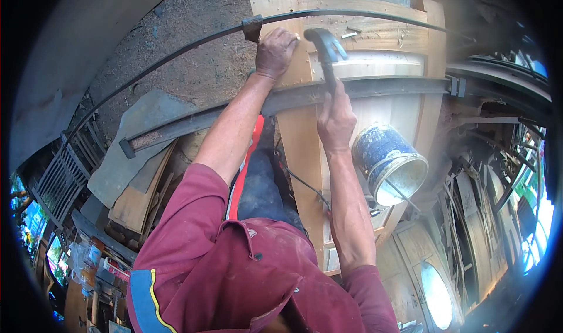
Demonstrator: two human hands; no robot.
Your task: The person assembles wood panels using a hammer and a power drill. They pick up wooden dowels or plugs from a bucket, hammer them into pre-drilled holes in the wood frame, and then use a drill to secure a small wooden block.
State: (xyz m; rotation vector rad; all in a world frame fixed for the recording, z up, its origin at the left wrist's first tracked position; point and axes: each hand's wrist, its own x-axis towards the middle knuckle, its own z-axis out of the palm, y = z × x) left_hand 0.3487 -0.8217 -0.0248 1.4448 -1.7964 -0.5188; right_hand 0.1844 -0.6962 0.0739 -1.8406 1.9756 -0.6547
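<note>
Right hand [337, 123] grips hammer [326, 54]: dark handle, forked claw.

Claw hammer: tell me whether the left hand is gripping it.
No, the right hand grips the claw hammer, while the left hand is apart from it.

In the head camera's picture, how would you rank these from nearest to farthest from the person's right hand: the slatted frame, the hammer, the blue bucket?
From the right hand:
1. Hammer: gripped in that hand.
2. Blue bucket: close by, to its right.
3. Slatted frame: far off, near the picture's left edge.
</note>
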